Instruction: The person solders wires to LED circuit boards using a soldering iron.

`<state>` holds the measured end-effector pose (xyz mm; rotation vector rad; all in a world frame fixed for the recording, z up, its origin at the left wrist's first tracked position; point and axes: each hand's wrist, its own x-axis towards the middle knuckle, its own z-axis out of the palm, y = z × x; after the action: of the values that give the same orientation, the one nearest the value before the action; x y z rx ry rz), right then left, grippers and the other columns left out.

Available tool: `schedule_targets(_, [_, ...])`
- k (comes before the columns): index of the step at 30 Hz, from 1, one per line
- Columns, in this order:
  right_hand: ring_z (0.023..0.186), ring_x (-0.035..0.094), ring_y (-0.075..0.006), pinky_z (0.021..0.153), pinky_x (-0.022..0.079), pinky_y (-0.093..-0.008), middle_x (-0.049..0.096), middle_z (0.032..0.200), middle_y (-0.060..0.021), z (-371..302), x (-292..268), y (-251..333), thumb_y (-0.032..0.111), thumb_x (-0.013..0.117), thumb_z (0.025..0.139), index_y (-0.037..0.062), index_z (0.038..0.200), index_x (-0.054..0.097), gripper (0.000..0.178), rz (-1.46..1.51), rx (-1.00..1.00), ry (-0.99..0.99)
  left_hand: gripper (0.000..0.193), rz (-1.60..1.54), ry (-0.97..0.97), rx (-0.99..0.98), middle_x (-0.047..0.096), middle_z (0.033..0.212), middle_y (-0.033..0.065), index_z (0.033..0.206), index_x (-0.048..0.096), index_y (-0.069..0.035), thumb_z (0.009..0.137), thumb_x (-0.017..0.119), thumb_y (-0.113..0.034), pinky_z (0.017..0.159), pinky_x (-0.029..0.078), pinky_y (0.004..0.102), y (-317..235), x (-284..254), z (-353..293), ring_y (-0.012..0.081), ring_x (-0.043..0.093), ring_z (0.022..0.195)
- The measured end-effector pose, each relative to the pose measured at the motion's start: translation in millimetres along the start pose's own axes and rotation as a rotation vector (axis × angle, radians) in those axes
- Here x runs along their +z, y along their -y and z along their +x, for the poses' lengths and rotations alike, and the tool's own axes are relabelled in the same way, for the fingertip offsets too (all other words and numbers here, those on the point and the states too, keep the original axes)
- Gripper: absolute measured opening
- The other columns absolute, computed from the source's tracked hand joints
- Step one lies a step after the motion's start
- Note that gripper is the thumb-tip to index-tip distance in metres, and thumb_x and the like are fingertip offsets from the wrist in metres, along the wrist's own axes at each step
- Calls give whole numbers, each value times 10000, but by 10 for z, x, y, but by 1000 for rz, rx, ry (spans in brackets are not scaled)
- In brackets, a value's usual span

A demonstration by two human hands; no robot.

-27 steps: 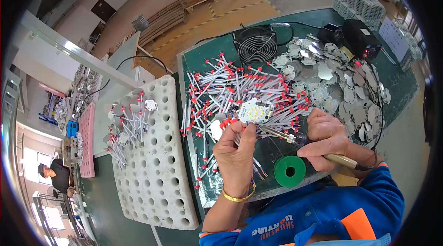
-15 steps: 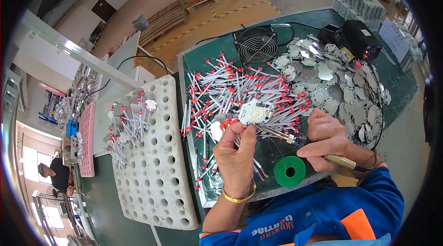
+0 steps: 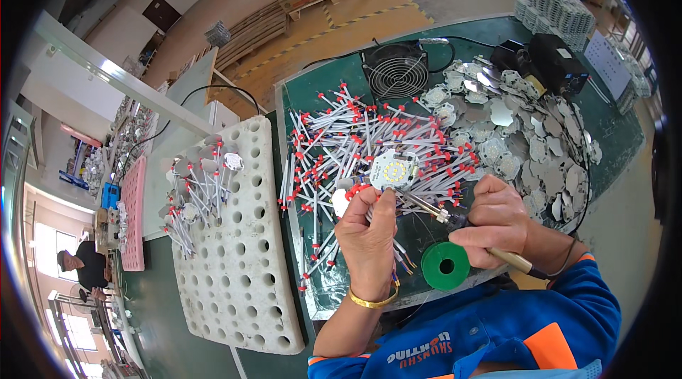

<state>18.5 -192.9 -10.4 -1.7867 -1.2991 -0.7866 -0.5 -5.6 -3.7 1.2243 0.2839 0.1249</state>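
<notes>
Workbench, one, green-topped, spreading from the centre to the right of the frame. Foam board, one, white, pierced with rows of round holes, left of centre; its upper left part bears a cluster of white cables with metal discs. Heap of metal plates, silver and grey, lobed, right of centre. Heap of cables, white with red fittings, middle of the frame. Black box, one, with a small red light, upper right. Fan, one, black, round grille, upper centre. Left hand, below centre: narrow, thumb and forefinger pinched on the lower edge of the circuit board. Right hand, right of centre: fingers wrapped about the soldering iron, tan handle, metal shaft pointing up and left; the tip lies near that same edge, contact not discernible. Spool, one, green, lower centre. Circuit board, one, white with yellowish dots, at frame centre, just above the left fingertips. Bracelet, one, gold-coloured, on the left wrist.
</notes>
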Motion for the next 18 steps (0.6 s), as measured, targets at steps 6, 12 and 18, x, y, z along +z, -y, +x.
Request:
schedule_targets(6, [429, 445, -167, 496, 375, -301, 505, 552, -26, 9, -43, -15, -37, 557, 591, 47, 874, 629, 304, 294, 145, -158, 58, -67, 48, -24, 510, 639, -53, 818, 582, -41, 843, 609, -85, 440, 285, 158, 32, -54, 37, 1, 379, 500])
schedule_targets(12, [453, 457, -191, 488, 370, -310, 503, 576, -47, 19, -96, -74, -53, 555, 583, 28, 889, 619, 322, 253, 158, -215, 67, -96, 95, -89, 507, 632, -53, 821, 585, -37, 841, 618, -92, 443, 288, 159, 33, -21, 39, 5, 388, 499])
schedule_targets(18, [576, 526, -238, 482, 407, -337, 502, 674, -68, 274, 89, -245, 28, 688, 629, 75, 890, 602, 278, -183, 232, -166, 78, 262, 190, 62, 473, 627, -66, 843, 614, -9, 838, 623, -86, 463, 272, 169, 172, -37, 99, 1, 348, 532])
